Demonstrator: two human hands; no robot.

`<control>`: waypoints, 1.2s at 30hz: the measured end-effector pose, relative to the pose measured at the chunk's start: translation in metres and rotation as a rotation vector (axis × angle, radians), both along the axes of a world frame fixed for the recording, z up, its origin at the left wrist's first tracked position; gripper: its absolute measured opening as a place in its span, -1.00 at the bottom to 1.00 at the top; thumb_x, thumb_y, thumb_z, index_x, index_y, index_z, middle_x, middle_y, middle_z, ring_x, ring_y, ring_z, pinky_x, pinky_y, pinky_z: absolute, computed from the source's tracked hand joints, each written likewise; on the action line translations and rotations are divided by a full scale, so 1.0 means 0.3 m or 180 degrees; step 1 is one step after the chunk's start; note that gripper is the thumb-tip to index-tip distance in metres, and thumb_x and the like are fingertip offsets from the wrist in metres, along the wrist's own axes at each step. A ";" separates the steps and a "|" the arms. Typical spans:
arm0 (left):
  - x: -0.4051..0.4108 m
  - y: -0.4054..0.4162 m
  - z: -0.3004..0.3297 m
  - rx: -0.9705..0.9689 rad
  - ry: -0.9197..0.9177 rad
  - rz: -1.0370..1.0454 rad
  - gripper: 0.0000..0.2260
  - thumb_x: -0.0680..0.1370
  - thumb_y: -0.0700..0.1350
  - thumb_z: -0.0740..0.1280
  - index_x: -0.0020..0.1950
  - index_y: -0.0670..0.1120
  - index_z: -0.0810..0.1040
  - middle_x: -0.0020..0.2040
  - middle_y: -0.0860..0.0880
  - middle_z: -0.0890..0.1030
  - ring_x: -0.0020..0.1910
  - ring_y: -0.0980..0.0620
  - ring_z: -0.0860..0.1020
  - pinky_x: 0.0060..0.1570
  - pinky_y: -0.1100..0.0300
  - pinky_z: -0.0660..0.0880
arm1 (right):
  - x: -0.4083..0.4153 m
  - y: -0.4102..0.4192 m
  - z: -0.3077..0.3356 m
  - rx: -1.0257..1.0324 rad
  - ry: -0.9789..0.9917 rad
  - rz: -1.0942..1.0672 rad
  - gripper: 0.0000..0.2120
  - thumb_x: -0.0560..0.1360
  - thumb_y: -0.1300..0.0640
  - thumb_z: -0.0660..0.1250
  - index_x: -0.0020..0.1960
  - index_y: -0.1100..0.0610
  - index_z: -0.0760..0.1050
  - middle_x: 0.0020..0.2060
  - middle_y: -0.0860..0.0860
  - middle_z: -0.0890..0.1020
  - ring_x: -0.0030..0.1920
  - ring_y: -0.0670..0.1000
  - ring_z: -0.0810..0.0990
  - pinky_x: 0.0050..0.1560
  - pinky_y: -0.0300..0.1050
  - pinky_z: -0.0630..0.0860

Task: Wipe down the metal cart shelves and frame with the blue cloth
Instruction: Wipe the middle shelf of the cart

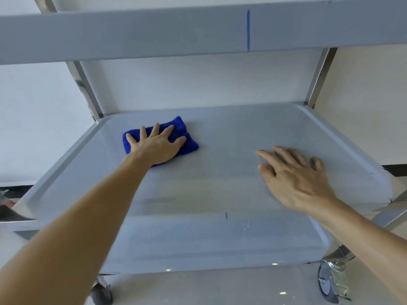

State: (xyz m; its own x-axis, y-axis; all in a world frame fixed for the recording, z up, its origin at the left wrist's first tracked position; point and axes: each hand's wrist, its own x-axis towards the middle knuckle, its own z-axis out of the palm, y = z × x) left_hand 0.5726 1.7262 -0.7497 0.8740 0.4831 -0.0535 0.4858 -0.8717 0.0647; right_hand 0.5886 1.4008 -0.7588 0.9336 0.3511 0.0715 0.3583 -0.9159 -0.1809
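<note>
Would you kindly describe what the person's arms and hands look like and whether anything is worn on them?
Both forearms are bare as far as the frame shows, with no sleeves in view. The left hand and right hand wear no gloves, and no rings, watch or bracelets show. The fingernails look short and unpainted.

Both bare arms extend forward: the left hand (156,144) lies palm down with fingers spread and straight, the right hand (293,175) palm down with fingers relaxed and loosely extended.

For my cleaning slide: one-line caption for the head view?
Left hand presses a blue cloth on the cart shelf; right hand rests open beside.
</note>
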 end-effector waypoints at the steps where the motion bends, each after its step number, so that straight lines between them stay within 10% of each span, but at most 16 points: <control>1: 0.036 -0.034 -0.001 -0.0025 -0.0031 0.0014 -0.34 0.49 0.46 -0.12 0.57 0.28 -0.01 0.64 0.06 -0.03 0.60 -0.22 -0.12 0.42 -0.42 -0.19 | -0.001 -0.001 0.000 -0.0006 0.0002 0.0001 -0.52 0.59 -0.22 -0.18 0.51 -0.35 0.01 0.58 -0.19 0.11 0.57 -0.05 0.04 0.50 0.25 0.02; 11: -0.078 -0.319 -0.031 -0.0005 -0.0460 -0.1524 -0.36 0.42 0.52 -0.15 0.49 0.41 -0.02 0.62 0.15 0.03 0.60 -0.05 -0.03 0.49 -0.25 -0.09 | 0.001 -0.004 0.004 -0.0008 0.0122 0.0020 -0.43 0.53 -0.36 -0.20 0.54 -0.35 -0.05 0.61 -0.19 0.02 0.60 -0.05 -0.03 0.52 0.23 -0.07; 22: 0.200 -0.002 0.011 -0.0040 -0.0169 0.0278 -0.38 0.54 0.38 -0.07 0.57 0.20 0.12 0.61 0.02 0.10 0.58 -0.23 -0.01 0.46 -0.36 -0.12 | 0.004 0.000 -0.013 -0.0005 -0.0039 0.0054 -0.41 0.52 -0.34 -0.22 0.55 -0.31 -0.05 0.60 -0.19 0.04 0.59 -0.01 0.01 0.52 0.29 -0.02; 30: 0.378 -0.414 -0.010 -0.0022 -0.0596 -0.1537 -0.43 0.59 0.30 -0.03 0.58 0.14 0.18 0.61 0.10 0.14 0.59 -0.07 0.03 0.52 -0.17 -0.08 | 0.002 0.000 -0.011 -0.0013 -0.0002 0.0021 -0.38 0.49 -0.36 -0.27 0.54 -0.34 -0.11 0.61 -0.21 0.01 0.60 -0.04 -0.03 0.53 0.24 -0.06; 36: 0.452 -0.384 0.022 -0.0166 -0.0373 -0.1627 -0.49 0.64 0.24 -0.04 0.59 0.18 0.14 0.61 0.11 0.12 0.59 0.00 0.02 0.53 -0.14 -0.08 | -0.005 0.002 0.004 -0.0073 0.0056 -0.0024 -0.39 0.49 -0.36 -0.27 0.54 -0.35 -0.14 0.60 -0.24 0.00 0.60 -0.07 -0.06 0.55 0.19 -0.06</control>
